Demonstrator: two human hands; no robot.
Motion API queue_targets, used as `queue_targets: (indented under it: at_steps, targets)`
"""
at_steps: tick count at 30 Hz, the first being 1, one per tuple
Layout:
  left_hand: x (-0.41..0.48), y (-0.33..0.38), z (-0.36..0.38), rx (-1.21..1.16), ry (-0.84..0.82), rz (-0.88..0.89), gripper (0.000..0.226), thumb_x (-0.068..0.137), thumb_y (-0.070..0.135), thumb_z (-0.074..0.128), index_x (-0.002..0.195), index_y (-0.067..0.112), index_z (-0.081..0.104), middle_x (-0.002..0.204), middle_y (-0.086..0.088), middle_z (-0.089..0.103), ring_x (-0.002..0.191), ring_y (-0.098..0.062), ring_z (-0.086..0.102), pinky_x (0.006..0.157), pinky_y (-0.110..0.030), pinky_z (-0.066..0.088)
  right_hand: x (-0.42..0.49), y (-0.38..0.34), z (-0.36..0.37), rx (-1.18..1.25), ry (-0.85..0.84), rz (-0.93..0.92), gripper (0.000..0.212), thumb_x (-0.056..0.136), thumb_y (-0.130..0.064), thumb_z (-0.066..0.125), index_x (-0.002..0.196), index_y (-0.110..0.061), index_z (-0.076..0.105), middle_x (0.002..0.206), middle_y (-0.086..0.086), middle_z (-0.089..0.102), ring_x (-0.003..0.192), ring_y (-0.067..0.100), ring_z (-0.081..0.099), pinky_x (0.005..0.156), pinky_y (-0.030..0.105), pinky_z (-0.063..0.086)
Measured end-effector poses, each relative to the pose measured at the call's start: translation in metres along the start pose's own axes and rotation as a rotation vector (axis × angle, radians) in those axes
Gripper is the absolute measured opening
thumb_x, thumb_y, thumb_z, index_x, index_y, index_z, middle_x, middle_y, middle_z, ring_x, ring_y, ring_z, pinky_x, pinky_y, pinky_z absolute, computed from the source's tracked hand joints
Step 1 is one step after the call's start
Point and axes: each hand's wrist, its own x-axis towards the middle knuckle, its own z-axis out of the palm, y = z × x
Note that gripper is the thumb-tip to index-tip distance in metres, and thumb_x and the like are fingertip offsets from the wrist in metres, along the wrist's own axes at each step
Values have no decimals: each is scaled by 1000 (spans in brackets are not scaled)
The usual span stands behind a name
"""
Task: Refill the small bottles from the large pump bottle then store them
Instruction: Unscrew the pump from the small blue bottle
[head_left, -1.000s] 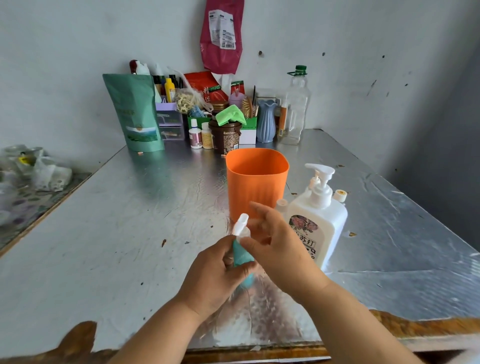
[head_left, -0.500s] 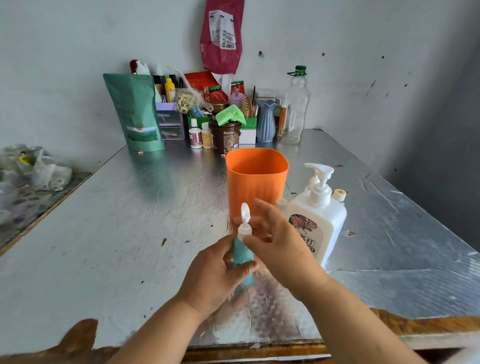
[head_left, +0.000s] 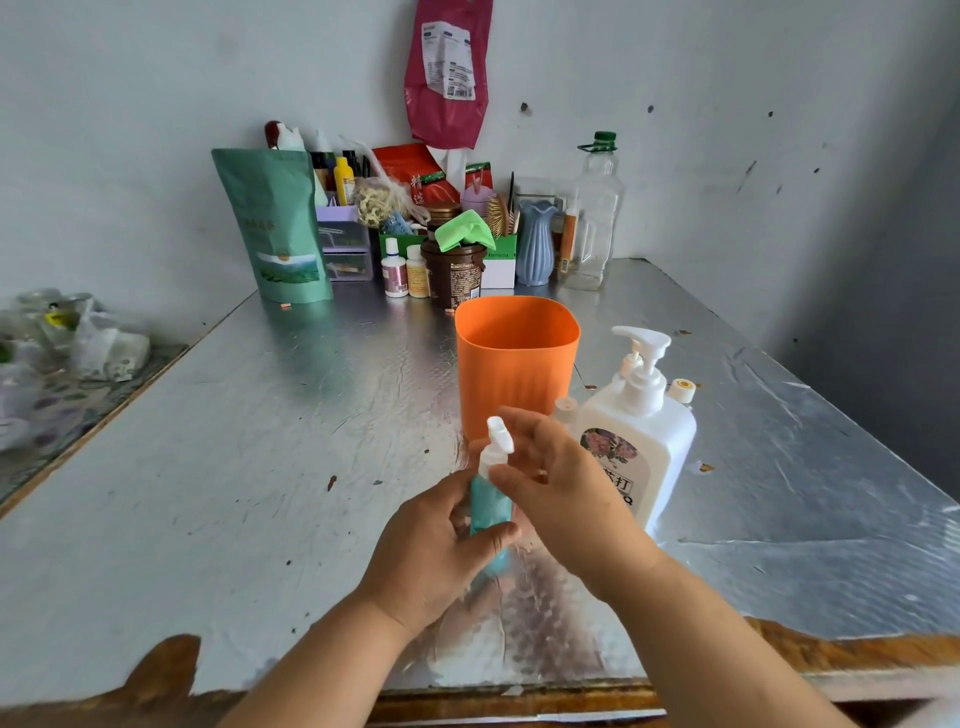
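Gripping the small teal bottle (head_left: 488, 506) round its body with the left hand (head_left: 436, 551), fingers curled, upright over the bench (head_left: 234, 467) near the front edge. Pinching the white spray cap (head_left: 500, 437) with the right hand (head_left: 561, 499), thumb at the collar, fingers curved behind the nozzle; probably touching, though hard to tell. Just behind both hands, an orange cup (head_left: 514, 364), standing open. Just right of the cup and the right hand, the large pump bottle (head_left: 639, 452), upright. Behind that, a small white-capped bottle (head_left: 681, 389), mostly hidden.
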Motion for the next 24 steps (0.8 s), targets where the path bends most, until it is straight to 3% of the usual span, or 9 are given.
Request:
queue_targets:
  at_steps: [3,5,8,12,18,24]
  targets:
    - [-1,1,0,31,1,10,49,69,68,57,114,48,51,105,30,65,99,4,65,91,-17,53,-1,0,0,-55,-14,5,55,83,-25,69,132,-33,45,116,-15,61,99,-5,58,84,7,45]
    - [-1,1,1,34,3,2,50,71,66,59,116,45,53,107,26,67,99,1,66,90,-19,54,-1,-2,1,-62,42,-15,44,80,-24,72,118,-36,53,102,-9,64,82,-7,59,70,1,44]
    - [1,1,1,46,6,-15,44,78,60,63,116,42,54,110,21,69,97,-1,66,88,-19,55,0,-6,-2,-20,80,-55,34,83,-15,69,105,-36,57,83,-18,63,67,-17,55,61,-3,39]
    - [1,0,1,80,11,-32,37,81,59,64,113,46,50,112,22,66,99,-2,65,90,-18,53,4,-13,-7,86,123,-73,33,84,-17,69,99,-43,57,91,-15,70,80,-8,64,70,7,46]
    - [2,-2,1,87,35,-36,41,80,63,61,115,46,49,113,22,65,98,-3,65,90,-19,54,12,-20,-8,207,151,-81,30,83,-13,70,107,-30,61,93,-8,73,87,4,69,72,15,50]
    - [3,-8,0,126,121,-34,44,80,62,63,118,39,55,103,24,65,85,-3,64,77,-8,49,20,-28,-7,180,194,-140,26,83,-16,71,97,-35,61,93,-5,73,88,6,68,77,17,53]
